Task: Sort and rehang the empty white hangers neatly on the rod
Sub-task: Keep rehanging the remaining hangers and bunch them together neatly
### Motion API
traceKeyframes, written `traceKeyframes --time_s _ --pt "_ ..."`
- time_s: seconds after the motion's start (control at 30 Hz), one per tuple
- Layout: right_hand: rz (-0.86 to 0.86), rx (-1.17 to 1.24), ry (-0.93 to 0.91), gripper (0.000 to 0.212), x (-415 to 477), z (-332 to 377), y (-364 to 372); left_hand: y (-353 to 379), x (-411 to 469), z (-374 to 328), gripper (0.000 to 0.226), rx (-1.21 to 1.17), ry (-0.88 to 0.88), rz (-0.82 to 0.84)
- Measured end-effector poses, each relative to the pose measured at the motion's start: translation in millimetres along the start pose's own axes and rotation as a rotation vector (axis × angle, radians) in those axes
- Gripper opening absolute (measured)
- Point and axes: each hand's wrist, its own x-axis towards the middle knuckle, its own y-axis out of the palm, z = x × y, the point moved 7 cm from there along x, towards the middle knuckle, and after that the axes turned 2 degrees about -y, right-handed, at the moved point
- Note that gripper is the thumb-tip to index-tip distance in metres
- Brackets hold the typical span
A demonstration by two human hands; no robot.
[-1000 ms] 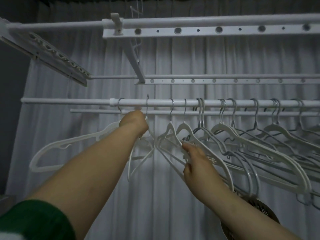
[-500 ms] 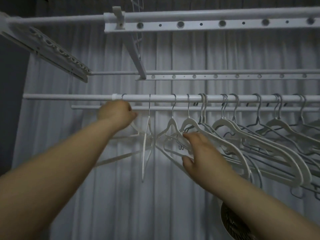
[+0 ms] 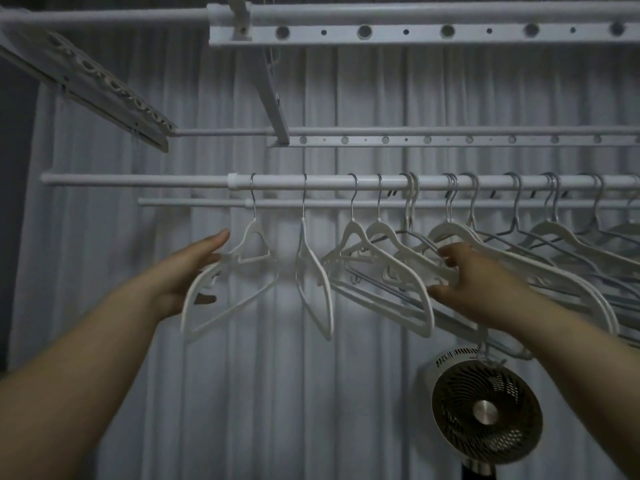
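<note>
The left hand (image 3: 183, 275) lies flat, fingers straight against the leftmost hanger (image 3: 258, 233); the right hand (image 3: 485, 282) curls round one bunched hanger (image 3: 420, 271) (whose hook is hard to trace); the rod (image 3: 138, 179) is bare leftward; print on the fan (image 3: 485, 414) rim is unreadable; further hangers (image 3: 571, 244) are cut off rightward.

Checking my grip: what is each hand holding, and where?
The right hand grips a bunched hanger by its near arm. The left hand holds nothing; straight fingers only touch the arm of the leftmost hanger.
</note>
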Motion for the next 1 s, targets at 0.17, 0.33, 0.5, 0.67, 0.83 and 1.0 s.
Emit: traceKeyframes --time_s 0.17,0.33,0.5,0.67,0.83,1.0 --pt "-0.012 0.043 0.014 0.035 3.2 -8.6 7.7 18.3 21.5 11.6 0.068 -0.184 0.013 -0.012" --pt "-0.103 0.199 -0.015 0.031 0.1 -10.0 7.7 47.3 48.1 19.2 0.067 -0.287 0.007 0.029" --pt "-0.115 0.247 -0.031 0.036 1.3 -7.6 14.0 70.8 66.2 10.3 0.070 -0.223 0.118 -0.043" --pt "-0.093 0.277 -0.052 0.030 0.5 -3.9 8.0 66.3 84.8 -21.6 0.056 -0.209 0.227 -0.138" --pt "-0.142 0.210 -0.106 0.028 -0.3 -3.8 -1.7 85.6 97.4 -38.3 0.050 -0.170 0.262 -0.063" --pt "-0.202 0.128 -0.123 0.025 -8.0 -13.2 -6.3 129.0 88.6 -40.5 0.048 -0.108 0.280 0.019"
